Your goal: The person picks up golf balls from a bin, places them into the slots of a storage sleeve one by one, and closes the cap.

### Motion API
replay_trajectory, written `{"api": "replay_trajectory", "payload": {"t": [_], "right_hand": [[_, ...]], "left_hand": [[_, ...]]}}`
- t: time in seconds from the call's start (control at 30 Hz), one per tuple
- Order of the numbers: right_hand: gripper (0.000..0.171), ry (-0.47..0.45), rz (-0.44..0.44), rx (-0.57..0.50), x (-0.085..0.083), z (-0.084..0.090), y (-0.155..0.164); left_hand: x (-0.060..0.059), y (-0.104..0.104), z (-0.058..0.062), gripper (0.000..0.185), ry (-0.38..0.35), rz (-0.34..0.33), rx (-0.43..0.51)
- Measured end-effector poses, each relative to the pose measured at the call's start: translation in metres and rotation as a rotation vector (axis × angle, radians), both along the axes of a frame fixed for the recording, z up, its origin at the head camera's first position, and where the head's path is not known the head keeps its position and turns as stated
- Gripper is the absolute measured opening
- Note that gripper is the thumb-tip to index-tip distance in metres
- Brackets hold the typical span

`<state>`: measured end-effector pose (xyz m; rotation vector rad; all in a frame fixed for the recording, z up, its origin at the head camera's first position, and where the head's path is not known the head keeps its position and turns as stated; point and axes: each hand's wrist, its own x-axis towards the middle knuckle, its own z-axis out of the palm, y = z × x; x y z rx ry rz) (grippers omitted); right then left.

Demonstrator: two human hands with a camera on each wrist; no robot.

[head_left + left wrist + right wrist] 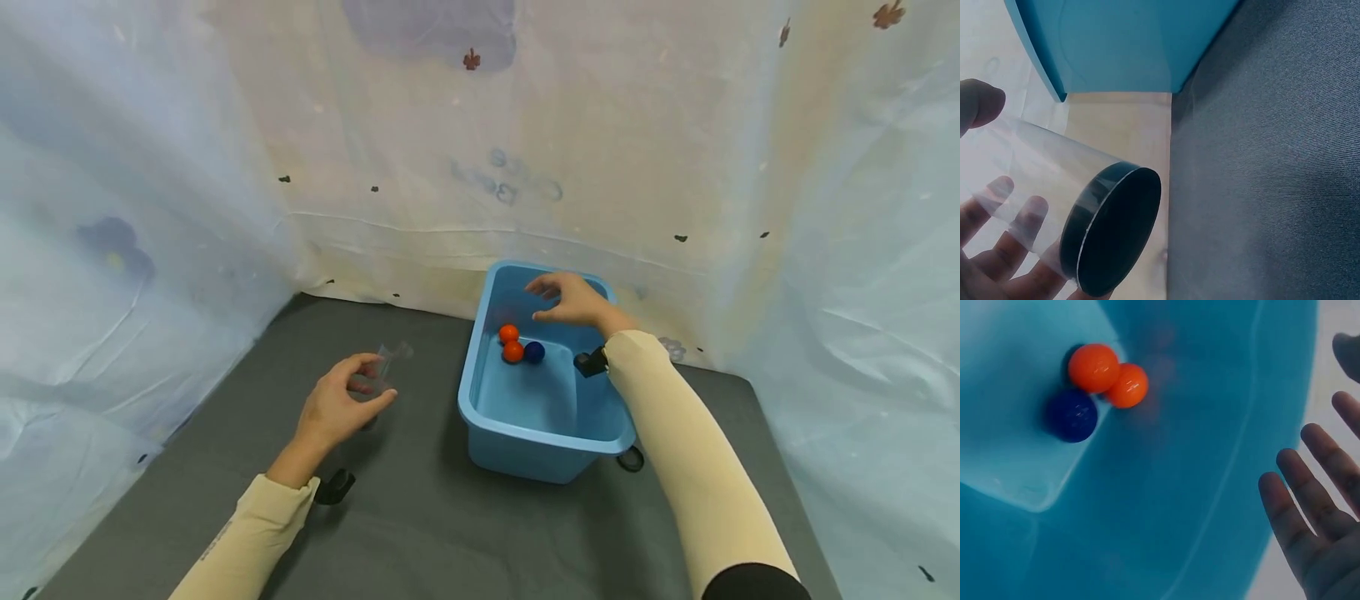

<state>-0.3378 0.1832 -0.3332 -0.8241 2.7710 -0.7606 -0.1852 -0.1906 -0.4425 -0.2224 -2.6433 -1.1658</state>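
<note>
Holding clear container (1079, 178) near tub (525, 454)

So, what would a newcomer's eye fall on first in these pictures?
Probably the light-blue tub on the dark grey surface, with two orange balls and a dark blue ball inside. Next, the clear container in the left fingers, left of the tub, and the right fingers over the tub, holding nothing.
</note>
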Motion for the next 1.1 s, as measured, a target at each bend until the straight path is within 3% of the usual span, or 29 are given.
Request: {"api": "replay_trajectory", "payload": {"t": [0.33, 0.67, 0.8, 1.1], "right_hand": [[0.05, -0.104, -0.108, 0.055, -0.021, -0.034, -0.003], [0.054, -0.264, -0.25, 0.158, -0.02, -0.062, -0.007], [0.056, -0.257, -0.245, 0.238, -0.018, -0.068, -0.014], [0.046, -0.273, -0.201, 0.283, -0.014, -0.079, -0.026]], "left_hand": [[-0.002, -0.003, 0.002, 0.055, 0.019, -0.002, -0.04], [0.002, -0.004, 0.002, 0.056, -0.003, -0.011, -0.052], [0.006, -0.004, 0.002, 0.057, -0.012, -0.015, -0.062], [0.011, -0.001, 0.001, 0.056, -0.018, -0.012, -0.062]]}}
